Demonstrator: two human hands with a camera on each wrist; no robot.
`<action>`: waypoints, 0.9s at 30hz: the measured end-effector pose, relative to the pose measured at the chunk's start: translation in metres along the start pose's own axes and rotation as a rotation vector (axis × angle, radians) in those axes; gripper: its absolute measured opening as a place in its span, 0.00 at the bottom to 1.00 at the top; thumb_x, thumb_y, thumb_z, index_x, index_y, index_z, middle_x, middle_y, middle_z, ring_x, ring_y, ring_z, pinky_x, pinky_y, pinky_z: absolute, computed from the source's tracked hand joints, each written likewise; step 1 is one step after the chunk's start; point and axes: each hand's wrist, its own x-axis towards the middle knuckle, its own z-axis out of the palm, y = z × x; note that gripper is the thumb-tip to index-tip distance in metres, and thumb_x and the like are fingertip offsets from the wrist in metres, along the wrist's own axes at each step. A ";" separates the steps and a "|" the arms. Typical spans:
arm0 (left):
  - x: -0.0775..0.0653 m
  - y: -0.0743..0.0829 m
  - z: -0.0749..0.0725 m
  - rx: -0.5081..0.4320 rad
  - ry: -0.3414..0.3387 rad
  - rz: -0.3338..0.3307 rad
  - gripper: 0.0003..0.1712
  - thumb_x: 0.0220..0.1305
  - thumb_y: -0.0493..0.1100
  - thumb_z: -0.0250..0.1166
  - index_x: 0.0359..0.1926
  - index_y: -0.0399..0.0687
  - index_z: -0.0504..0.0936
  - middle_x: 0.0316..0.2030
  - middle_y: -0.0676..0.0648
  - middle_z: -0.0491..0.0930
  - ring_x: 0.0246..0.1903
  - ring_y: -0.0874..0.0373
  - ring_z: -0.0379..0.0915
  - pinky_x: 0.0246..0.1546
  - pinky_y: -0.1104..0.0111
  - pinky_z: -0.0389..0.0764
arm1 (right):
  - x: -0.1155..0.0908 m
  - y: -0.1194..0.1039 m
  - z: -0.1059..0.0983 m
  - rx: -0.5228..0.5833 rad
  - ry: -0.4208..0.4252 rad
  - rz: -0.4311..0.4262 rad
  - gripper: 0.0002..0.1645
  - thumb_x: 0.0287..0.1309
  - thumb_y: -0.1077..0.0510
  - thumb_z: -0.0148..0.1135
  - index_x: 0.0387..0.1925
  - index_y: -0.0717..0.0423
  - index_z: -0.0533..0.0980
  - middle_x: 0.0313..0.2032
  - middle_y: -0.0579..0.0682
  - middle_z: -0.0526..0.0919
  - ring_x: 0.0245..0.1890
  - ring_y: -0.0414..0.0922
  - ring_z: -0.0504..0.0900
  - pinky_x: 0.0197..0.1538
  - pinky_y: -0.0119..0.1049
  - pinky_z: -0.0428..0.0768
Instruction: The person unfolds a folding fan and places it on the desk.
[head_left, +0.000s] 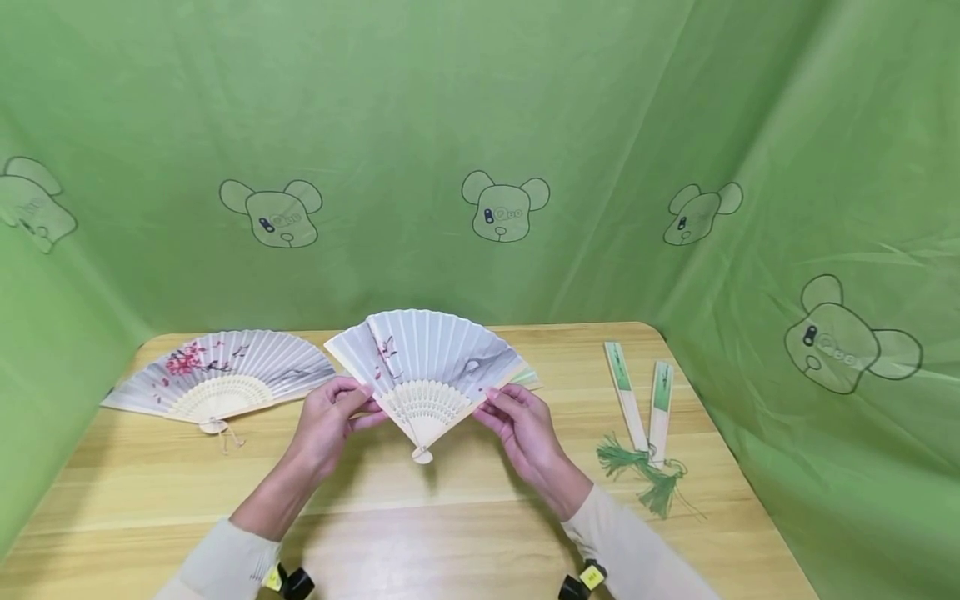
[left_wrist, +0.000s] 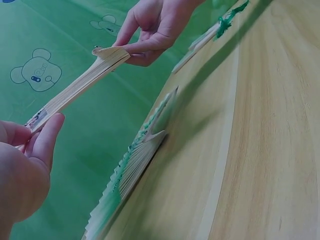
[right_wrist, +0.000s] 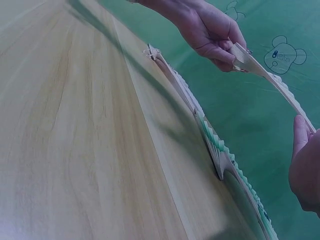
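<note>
Closest to me, my left hand [head_left: 326, 421] and right hand [head_left: 525, 425] each pinch one side edge of the partly spread grey fan [head_left: 435, 350], holding it up off the bench [head_left: 420, 542] with its pivot end [head_left: 422, 456] pointing at me. I'd grip by the stiff edges rather than the thin leaf, and swing both sides evenly about that pivot, gently, so no pleat is forced. The leaf looks lapped near my left side; I'd ease that fold into line before putting any strain on it. My fingertips behind the edges are hidden from above, and the wrist views show the fan nearly edge-on, so I can't judge its spread there.

Farther off, on the left, lies an open flowered fan [head_left: 225, 392] with a loose cord [head_left: 225, 433]; two folded fans [head_left: 660, 408] with green tassels [head_left: 660, 492] lie on the right. Behind what I hold, only a sliver of a green fan [head_left: 528, 380] shows from above; the wrist views reveal its pleats on the bench, cut off at the frame edge. Beyond hangs green cloth [head_left: 390, 108].
</note>
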 end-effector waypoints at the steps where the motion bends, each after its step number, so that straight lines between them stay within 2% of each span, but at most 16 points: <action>1: 0.000 0.000 0.000 -0.010 0.003 -0.001 0.04 0.66 0.30 0.58 0.40 0.36 0.71 0.32 0.48 0.82 0.34 0.55 0.84 0.48 0.61 0.90 | 0.000 0.000 0.000 0.005 -0.001 -0.003 0.06 0.62 0.69 0.58 0.37 0.60 0.69 0.33 0.51 0.81 0.34 0.43 0.83 0.50 0.35 0.90; 10: -0.002 0.000 -0.004 -0.085 0.010 -0.001 0.04 0.66 0.29 0.58 0.41 0.33 0.72 0.30 0.47 0.84 0.32 0.55 0.86 0.46 0.60 0.91 | -0.004 -0.001 -0.002 0.043 0.019 -0.030 0.06 0.64 0.69 0.55 0.34 0.58 0.69 0.32 0.51 0.80 0.34 0.42 0.82 0.50 0.36 0.90; 17: -0.004 0.000 -0.007 -0.138 -0.004 0.010 0.06 0.65 0.27 0.59 0.38 0.39 0.72 0.31 0.47 0.84 0.34 0.55 0.86 0.46 0.61 0.90 | -0.005 -0.002 -0.002 0.084 0.029 -0.050 0.05 0.60 0.68 0.60 0.34 0.60 0.71 0.30 0.52 0.82 0.33 0.44 0.84 0.48 0.36 0.91; 27: -0.007 0.002 -0.012 -0.174 -0.009 0.029 0.07 0.65 0.26 0.57 0.42 0.38 0.71 0.36 0.46 0.86 0.37 0.55 0.86 0.49 0.63 0.89 | -0.007 -0.001 0.000 0.114 0.041 -0.064 0.07 0.58 0.68 0.63 0.34 0.61 0.72 0.29 0.53 0.82 0.32 0.43 0.84 0.47 0.37 0.91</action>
